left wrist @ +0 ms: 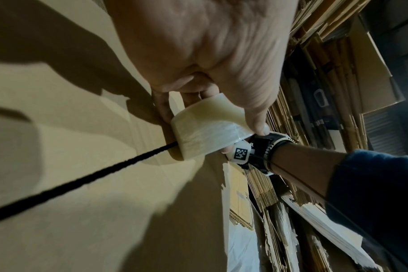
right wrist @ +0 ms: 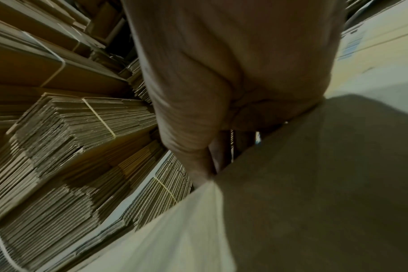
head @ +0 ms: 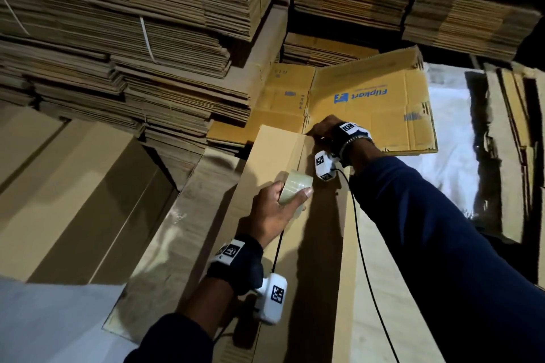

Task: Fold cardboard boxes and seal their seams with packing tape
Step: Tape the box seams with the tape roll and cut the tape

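Note:
A long plain cardboard box (head: 274, 156) lies lengthwise in front of me. My left hand (head: 277, 209) grips a roll of clear packing tape (head: 295, 190) against the box's top, thumb over the roll and fingers under it. The left wrist view shows the same tape roll (left wrist: 205, 128) in my left hand (left wrist: 210, 46), pressed to the box (left wrist: 82, 184). A strip of tape (head: 306, 156) runs from the roll to the far end. There my right hand (head: 323, 130) curls over the box's far edge. In the right wrist view its fingers (right wrist: 233, 64) hook past the box (right wrist: 314, 184).
Strapped stacks of flattened cardboard (head: 132, 38) rise at the back and left. A flattened box printed Flipkart (head: 374, 100) lies beyond the right hand, on a white sheet (head: 451, 141). More long boxes (head: 73, 186) lie at the left. A black cable (head: 359, 244) hangs from the right wrist.

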Available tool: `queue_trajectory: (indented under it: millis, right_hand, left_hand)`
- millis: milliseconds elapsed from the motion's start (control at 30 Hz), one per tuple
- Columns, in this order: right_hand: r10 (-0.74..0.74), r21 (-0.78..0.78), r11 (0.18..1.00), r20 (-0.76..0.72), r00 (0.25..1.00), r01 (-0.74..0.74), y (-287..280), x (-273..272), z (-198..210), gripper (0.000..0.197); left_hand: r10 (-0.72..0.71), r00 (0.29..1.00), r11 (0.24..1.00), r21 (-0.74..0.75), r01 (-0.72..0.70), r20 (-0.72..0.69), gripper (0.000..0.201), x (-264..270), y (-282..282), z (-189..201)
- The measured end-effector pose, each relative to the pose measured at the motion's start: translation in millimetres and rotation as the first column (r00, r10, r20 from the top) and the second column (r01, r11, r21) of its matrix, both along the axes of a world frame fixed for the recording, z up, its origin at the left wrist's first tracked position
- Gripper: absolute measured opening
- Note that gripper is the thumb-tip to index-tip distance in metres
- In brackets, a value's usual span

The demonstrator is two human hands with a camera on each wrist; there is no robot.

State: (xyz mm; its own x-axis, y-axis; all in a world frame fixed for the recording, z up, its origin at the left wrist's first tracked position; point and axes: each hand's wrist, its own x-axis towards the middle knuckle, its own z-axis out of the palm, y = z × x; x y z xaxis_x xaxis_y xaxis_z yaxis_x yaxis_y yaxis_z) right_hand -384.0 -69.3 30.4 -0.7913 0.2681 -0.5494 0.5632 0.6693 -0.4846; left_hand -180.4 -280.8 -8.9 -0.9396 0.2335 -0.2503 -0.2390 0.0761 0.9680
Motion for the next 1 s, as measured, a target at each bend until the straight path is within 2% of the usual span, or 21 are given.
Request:
queue_trajectory:
  millis: [67, 133, 167, 233, 333, 433, 500, 600, 633, 700, 767, 867, 1000]
  right_hand:
    - [0.030, -0.025, 0.999, 0.051, 0.998, -0.029, 5.9, -1.0, 3.3, 0.015]
    - [0.058, -0.016, 0.998, 0.039, 0.998, -0.057, 11.2, 3.1, 1.9, 0.010]
    - [0.099, 0.064, 0.993, 0.013, 0.995, -0.100, 13.0, 7.5, 0.0, 0.008]
    - [0.133, 0.256, 0.959, -0.028, 0.991, -0.121, 12.6, 18.2, -2.6, 0.022]
    - [0.120, 0.288, 0.952, -0.027, 0.992, -0.108, 6.9, 12.8, -7.4, 0.023]
    - [0.130, 0.175, 0.976, -0.010, 0.991, -0.126, 18.4, -9.2, -29.5, 0.021]
    - [0.128, 0.020, 0.992, -0.095, 0.987, -0.126, 19.6, -6.6, -29.8, 0.007]
    - [0.107, -0.207, 0.967, -0.195, 0.975, -0.148, 10.5, 18.8, -14.9, 0.019]
    - [0.170, -0.190, 0.959, -0.199, 0.965, -0.209, 8.5, 25.3, -11.7, 0.026]
    - [0.407, 0.063, 0.913, -0.150, 0.901, -0.402, 2.9, 41.3, -7.8, 0.042]
    - [0.525, 0.219, 0.838, -0.077, 0.848, -0.500, 0.3, 50.4, -11.8, 0.052]
    - [0.566, 0.317, 0.781, 0.003, 0.825, -0.537, -5.0, 51.6, -14.6, 0.057]
    - [0.577, 0.415, 0.721, 0.085, 0.812, -0.555, -11.3, 50.9, -13.3, 0.062]
  left_hand:
    - [0.023, 0.999, 0.999, -0.023, -0.022, 0.031, 0.083, -1.1, 0.6, -5.7]
    - [0.023, 1.000, 0.999, -0.041, -0.022, 0.011, 0.079, -1.6, -1.0, -9.5]
    - [0.018, 1.000, 0.998, -0.057, -0.018, -0.002, 0.077, -1.5, -2.1, -9.4]
    - [0.011, 1.000, 0.999, -0.052, -0.011, 0.000, 0.075, 0.0, -2.9, -4.3]
    - [-0.005, 1.000, 0.999, -0.036, 0.005, 0.007, 0.071, 2.1, -2.0, -4.7]
    - [0.016, 0.999, 0.998, -0.068, -0.013, 0.041, 0.075, 1.4, -2.1, -9.4]
    - [0.009, 1.000, 0.999, -0.038, -0.008, 0.010, 0.061, 3.6, -3.0, -2.0]
    - [0.001, 1.000, 1.000, 0.021, -0.001, 0.017, 0.049, 5.1, -5.6, 8.8]
    - [0.007, 1.000, 0.999, 0.036, -0.007, 0.016, 0.048, 6.8, -5.5, 12.0]
    - [0.011, 1.000, 0.999, 0.040, -0.011, 0.015, 0.041, 9.8, -4.3, 15.8]
    - [0.002, 1.000, 1.000, 0.028, -0.002, 0.013, 0.036, 13.5, -3.2, 22.2]
    - [-0.011, 1.000, 1.000, 0.007, 0.011, -0.015, 0.034, 22.3, -4.9, 29.3]
    - [-0.048, 0.997, 0.992, -0.123, 0.040, -0.067, 0.032, 43.5, -18.3, 30.8]
